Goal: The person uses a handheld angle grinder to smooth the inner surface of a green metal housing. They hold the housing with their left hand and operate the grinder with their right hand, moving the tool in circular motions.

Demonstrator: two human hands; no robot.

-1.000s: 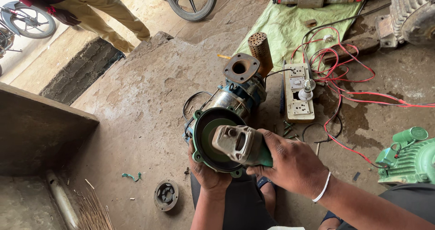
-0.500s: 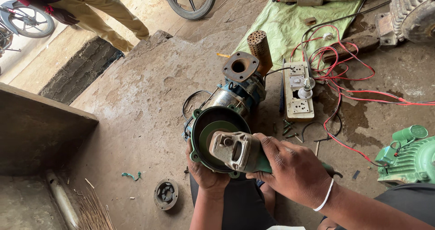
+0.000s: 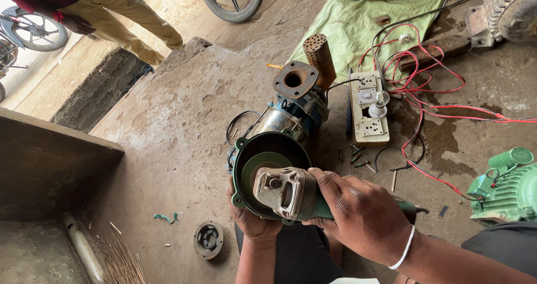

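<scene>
Grinder [image 3: 288, 193] in our right hand [image 3: 358, 217], fingers closed around its green body, head pressed into the open end of the pump motor [image 3: 279, 133] on the floor. Our left hand [image 3: 254, 225] cups the housing rim at 6 o'clock. Both look heavy, rigid; the extension board [image 3: 369, 108] lies at 2 o'clock.
</scene>
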